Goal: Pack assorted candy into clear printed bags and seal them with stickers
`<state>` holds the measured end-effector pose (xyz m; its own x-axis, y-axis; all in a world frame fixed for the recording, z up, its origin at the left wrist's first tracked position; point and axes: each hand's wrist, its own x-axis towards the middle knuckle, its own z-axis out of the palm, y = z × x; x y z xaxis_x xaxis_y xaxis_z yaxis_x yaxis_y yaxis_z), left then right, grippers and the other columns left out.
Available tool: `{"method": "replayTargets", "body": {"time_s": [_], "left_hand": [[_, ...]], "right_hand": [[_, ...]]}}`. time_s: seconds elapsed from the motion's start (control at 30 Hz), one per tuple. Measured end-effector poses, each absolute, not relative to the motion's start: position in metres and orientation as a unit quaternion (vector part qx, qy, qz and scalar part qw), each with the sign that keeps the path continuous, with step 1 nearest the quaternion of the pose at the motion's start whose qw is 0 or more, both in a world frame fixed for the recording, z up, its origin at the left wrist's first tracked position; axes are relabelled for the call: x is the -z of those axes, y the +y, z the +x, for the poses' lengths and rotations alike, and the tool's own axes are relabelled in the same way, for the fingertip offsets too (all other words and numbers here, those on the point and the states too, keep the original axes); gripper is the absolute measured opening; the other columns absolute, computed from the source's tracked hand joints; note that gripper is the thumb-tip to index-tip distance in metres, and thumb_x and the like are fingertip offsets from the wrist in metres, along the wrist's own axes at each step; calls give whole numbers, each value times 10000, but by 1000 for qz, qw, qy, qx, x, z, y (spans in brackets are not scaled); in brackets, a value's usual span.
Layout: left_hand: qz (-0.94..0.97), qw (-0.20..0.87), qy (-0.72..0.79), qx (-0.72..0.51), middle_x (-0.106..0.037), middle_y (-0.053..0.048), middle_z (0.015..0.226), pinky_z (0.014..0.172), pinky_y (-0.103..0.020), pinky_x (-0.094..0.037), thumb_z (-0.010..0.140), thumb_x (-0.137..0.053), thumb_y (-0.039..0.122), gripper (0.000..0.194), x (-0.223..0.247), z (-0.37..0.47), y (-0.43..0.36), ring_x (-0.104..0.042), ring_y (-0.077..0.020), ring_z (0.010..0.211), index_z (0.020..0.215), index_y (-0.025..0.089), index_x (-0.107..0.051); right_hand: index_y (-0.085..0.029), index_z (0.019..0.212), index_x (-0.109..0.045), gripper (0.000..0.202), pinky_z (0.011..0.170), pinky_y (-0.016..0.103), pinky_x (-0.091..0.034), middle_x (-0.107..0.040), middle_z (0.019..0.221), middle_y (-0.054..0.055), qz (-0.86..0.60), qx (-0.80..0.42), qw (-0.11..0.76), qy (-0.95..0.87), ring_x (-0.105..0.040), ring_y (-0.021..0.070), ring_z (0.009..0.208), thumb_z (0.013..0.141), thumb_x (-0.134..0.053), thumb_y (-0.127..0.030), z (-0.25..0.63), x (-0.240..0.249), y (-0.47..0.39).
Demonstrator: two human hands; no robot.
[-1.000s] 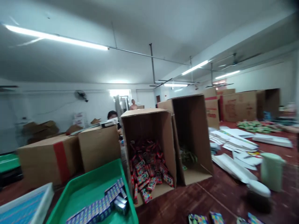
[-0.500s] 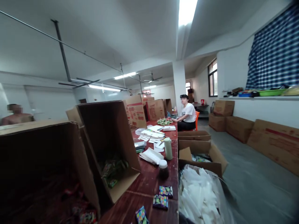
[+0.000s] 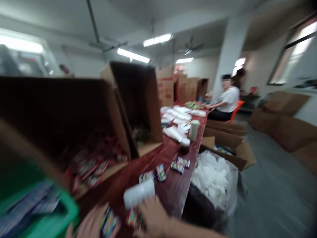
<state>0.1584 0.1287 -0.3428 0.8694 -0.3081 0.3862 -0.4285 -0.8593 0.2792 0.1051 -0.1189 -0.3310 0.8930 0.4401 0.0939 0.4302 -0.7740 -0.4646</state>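
At the bottom edge, my left hand (image 3: 90, 222) is closed around a colourful small packet (image 3: 110, 224). My right hand (image 3: 154, 215) reaches in from the lower right, with another bright packet (image 3: 133, 217) between its thumb and fingers; motion blurs the grip. A white roll-shaped item (image 3: 139, 193) lies on the dark red table (image 3: 170, 185), just beyond the right fingertips. Further packets lie past it: one (image 3: 146, 177), another (image 3: 160, 172) and an overlapping pair (image 3: 180, 164).
A green basket (image 3: 71, 211) with dark packets stands lower left. Open cartons (image 3: 116, 122) (image 3: 156, 115) line the table's left side. A dark jar (image 3: 184, 146), a pale green bottle (image 3: 194, 129) and white papers stand further along. A plastic bag (image 3: 213, 175) hangs right; a person (image 3: 229, 99) sits beyond.
The view has turned and tilted down. Both my hands, the packets at them, the white roll-shaped item and the green basket have come into view.
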Motion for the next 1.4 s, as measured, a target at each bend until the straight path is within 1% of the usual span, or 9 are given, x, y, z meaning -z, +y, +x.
{"method": "replayTargets", "body": {"time_s": [0.07, 0.17, 0.43, 0.63, 0.8, 1.0, 1.17, 1.3, 1.4], "left_hand": [[951, 180, -185, -168, -641, -175, 1347, 1130, -661, -299, 860, -694, 454, 609, 361, 117, 142, -567, -379, 1261, 1395, 213, -533], [942, 196, -253, -104, -596, -161, 1427, 1186, -575, -241, 825, -722, 531, 790, 374, 72, 145, -531, -352, 1321, 1482, 205, -428], [946, 196, -259, 2, -561, -166, 1475, 1247, -599, -49, 752, -755, 684, 1034, 395, 32, 122, -510, -337, 1364, 1548, 182, -328], [955, 166, -241, 49, -440, -163, 1588, 1246, -585, -110, 738, -712, 750, 1078, 380, 26, 174, -352, -364, 1493, 1574, 201, -308], [947, 158, -250, 125, -371, -141, 1636, 1211, -614, -186, 775, -720, 657, 959, 384, 15, 227, -327, -388, 1503, 1569, 267, -350], [935, 209, -271, 97, -410, -117, 1618, 1178, -546, -329, 851, -704, 546, 819, 402, 27, 228, -398, -353, 1460, 1558, 280, -386], [953, 202, -219, 62, -555, -94, 1502, 1117, -510, -387, 798, -739, 631, 855, 407, 25, 212, -508, -347, 1299, 1515, 265, -453], [968, 178, -171, 46, -470, -125, 1569, 1131, -557, -325, 706, -766, 724, 1053, 410, 14, 199, -428, -396, 1365, 1555, 241, -371], [966, 198, -160, 50, -487, -161, 1535, 1147, -560, -296, 730, -738, 732, 1095, 415, 12, 190, -404, -390, 1403, 1584, 213, -290]], "right_hand": [[-211, 1511, -433, 1028, 1036, 672, -399, -558, 1424, 191, -949, -35, 236, -208, -523, 427, 1253, 692, -779, -727, 96, 352, -118], [-183, 1549, -373, 1182, 1023, 612, -400, -557, 1406, 207, -950, -51, 218, -219, -521, 416, 1215, 628, -761, -814, 93, 368, -134], [-106, 1635, -136, 1034, 1184, 544, -304, -247, 1680, 181, -866, -161, 144, -451, -328, 372, 1456, 806, -731, -273, 142, 365, -137], [-147, 1557, -409, 786, 1175, 524, -354, -479, 1539, 174, -849, -158, 205, -460, -445, 340, 1398, 877, -701, -410, 133, 352, -131], [-213, 1382, -623, 469, 1049, 417, -504, -688, 1349, 60, -823, -287, 321, -371, -658, 239, 1204, 1066, -368, -448, 120, 352, -154], [-191, 1351, -637, 478, 988, 379, -537, -725, 1274, 72, -841, -264, 252, -399, -704, 236, 1112, 1051, -414, -490, 151, 377, -137], [-173, 1477, -523, 756, 1119, 489, -435, -569, 1456, 164, -871, -187, 193, -411, -562, 334, 1308, 919, -581, -680, 153, 373, -143], [-202, 1631, -228, 1206, 1193, 576, -309, -380, 1606, 168, -869, -145, 167, -442, -345, 404, 1460, 707, -699, -818, 127, 368, -148], [-172, 1648, -107, 1319, 1225, 587, -235, -313, 1641, 184, -863, -126, 180, -454, -263, 413, 1498, 678, -700, -841, 108, 371, -129]]}}
